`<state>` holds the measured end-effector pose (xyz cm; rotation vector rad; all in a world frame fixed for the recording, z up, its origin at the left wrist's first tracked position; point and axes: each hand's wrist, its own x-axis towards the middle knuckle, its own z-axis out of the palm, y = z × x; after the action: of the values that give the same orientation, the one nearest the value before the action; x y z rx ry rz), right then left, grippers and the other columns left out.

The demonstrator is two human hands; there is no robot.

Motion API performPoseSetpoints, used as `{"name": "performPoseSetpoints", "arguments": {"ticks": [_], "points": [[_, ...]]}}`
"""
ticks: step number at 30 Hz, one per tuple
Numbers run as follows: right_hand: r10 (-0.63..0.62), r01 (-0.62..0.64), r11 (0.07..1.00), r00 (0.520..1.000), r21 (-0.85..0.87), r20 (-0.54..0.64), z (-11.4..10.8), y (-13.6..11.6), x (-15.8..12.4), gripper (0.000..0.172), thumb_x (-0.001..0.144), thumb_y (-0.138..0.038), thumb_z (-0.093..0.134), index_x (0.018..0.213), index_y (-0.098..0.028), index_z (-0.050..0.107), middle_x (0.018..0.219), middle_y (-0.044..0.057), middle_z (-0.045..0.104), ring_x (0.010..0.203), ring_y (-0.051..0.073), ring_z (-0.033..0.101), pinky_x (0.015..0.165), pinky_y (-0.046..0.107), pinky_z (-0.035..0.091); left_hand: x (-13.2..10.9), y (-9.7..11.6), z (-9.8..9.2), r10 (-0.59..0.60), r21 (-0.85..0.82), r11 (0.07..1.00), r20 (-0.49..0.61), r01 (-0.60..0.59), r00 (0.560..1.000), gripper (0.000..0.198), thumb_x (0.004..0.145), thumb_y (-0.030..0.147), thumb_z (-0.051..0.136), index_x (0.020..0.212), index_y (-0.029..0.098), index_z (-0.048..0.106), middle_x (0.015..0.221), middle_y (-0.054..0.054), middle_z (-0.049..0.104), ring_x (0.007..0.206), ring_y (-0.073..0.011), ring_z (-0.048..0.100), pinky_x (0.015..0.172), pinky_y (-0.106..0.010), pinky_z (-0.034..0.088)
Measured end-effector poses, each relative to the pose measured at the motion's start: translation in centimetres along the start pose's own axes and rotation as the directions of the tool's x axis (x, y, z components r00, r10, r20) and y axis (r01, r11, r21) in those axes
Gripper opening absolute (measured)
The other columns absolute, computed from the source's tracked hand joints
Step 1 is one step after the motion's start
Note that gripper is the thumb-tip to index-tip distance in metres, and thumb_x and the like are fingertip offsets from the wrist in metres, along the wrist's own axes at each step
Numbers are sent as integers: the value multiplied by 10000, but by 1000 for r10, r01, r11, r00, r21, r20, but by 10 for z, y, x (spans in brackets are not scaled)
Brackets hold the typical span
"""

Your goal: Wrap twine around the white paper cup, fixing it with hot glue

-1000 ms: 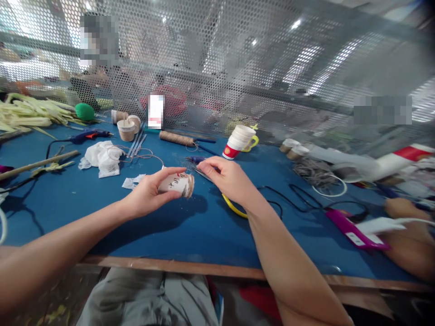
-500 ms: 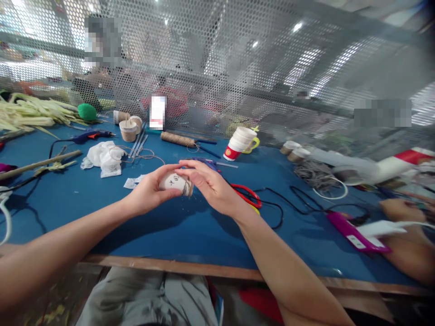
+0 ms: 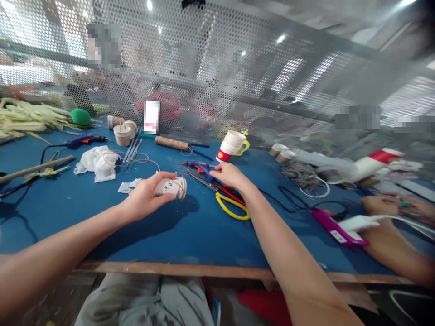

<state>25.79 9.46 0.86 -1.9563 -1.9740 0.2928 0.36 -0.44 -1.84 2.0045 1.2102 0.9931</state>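
My left hand is closed around a small white paper cup held on its side above the table. Dark writing marks the cup, and twine circles its rim, which faces right. To the right, my right hand has its fingers closed at the rear of a blue glue gun with an orange trigger. The gun lies on the table, nozzle to the left. Beneath my right wrist are scissors with red and yellow handles, blades pointing up-left; my forearm partly hides them.
White tissue, a twine-wrapped cup, a twine roll and stacked paper cups stand or lie farther back. A purple power strip sits at right beside another person's arm. A second glue gun lies at left.
My right hand has left the paper cup and moved right to the glue gun. The cup stays in my left hand, and its twine-wrapped rim now shows. The view has shifted slightly.
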Motion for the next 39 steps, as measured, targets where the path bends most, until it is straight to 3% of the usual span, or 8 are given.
{"name": "performPoseSetpoints", "arguments": {"ticks": [3,8,11,15,17,20,23,39], "points": [[25,-24,1000,994,-19,102,18,1,7,178,620,-270,660,512,-161,570,525,49,607,545,182,576,496,248,357,0,-1,0,9,40,999,15,-10,1000,421,757,326,563,1154,196,512,939,-40,669,770,-175,617,696,-276,462],[76,-78,997,995,18,67,33,-7,19,73,646,-160,601,578,-135,591,636,121,648,644,218,608,547,262,386,2,-3,0,-14,80,997,52,10,999,423,755,314,552,1155,181,513,909,-50,672,740,-176,610,672,-281,453],[69,-72,991,997,109,29,26,-10,16,55,651,-112,562,667,-125,613,635,97,646,642,198,606,580,265,414,4,-7,0,-19,63,998,60,15,998,427,745,311,558,1149,178,521,932,-57,666,762,-179,608,688,-287,452],[28,-10,955,998,297,-55,4,-17,-6,285,690,-123,529,972,-130,565,773,58,654,644,135,599,601,250,460,6,-13,2,-27,39,999,88,23,996,435,741,325,561,1142,159,523,949,-67,661,777,-185,611,697,-289,457],[-5,17,906,1000,424,-29,-7,-21,-21,211,715,-182,539,921,-137,553,742,45,641,615,118,593,578,242,477,7,-16,4,-21,42,999,106,17,994,430,745,331,559,1139,161,521,978,-71,659,805,-191,615,717,-290,459],[-83,-8,701,992,714,92,-17,-29,-44,143,652,-208,622,745,-150,531,638,29,612,537,116,571,514,249,478,8,-18,5,-11,53,999,127,5,992,426,743,341,564,1132,174,523,1018,-67,653,840,-197,617,738,-291,463],[-174,4,639,975,769,140,-17,-36,-64,119,649,-206,611,725,-143,544,559,9,590,464,98,528,441,232,435,8,-20,5,-20,57,998,129,13,991,435,739,354,571,1127,163,528,1017,-71,653,833,-193,618,741,-294,469],[-214,136,887,968,442,132,-20,-36,-88,237,691,-324,609,529,-198,491,380,-49,473,338,86,428,396,236,376,8,-17,2,-84,180,982,126,61,988,486,767,387,530,1178,130,494,974,-101,662,817,-221,620,720,-322,465]]}}
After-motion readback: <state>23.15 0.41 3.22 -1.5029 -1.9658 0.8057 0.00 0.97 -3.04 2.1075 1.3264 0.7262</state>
